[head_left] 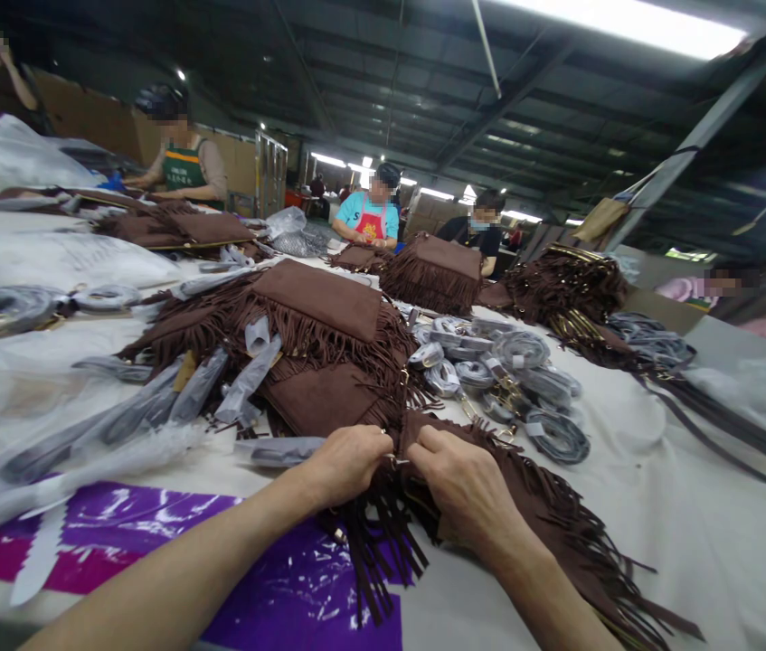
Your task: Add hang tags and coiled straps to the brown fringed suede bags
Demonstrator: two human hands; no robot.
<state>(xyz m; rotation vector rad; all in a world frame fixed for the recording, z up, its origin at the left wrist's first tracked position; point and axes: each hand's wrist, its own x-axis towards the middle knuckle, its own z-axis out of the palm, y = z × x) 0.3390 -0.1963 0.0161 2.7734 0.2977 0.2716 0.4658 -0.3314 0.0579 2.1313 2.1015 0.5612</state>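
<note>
A dark brown fringed bag (549, 497) lies in front of me, its long strips hanging over the table and a purple plastic sheet (288, 579). My right hand (460, 479) is closed on the bag's near end, thumb and fingers pinched together. Close beside it, my left hand (348, 466) pinches the same end of the bag, its fingers curled. A small pale, shiny bit shows between the two hands, too small to name. Just beyond my fingers is a pile of brown fringed bags (318, 298). A wrapped grey strip (280, 451) lies by my left wrist.
Coiled straps in clear wrap (491, 353) are heaped at the right of the pile. More fringed bags (565, 280) are stacked farther back. Clear plastic bags (104, 461) cover the left side. Several people, one in a green apron (185, 167), are across the table.
</note>
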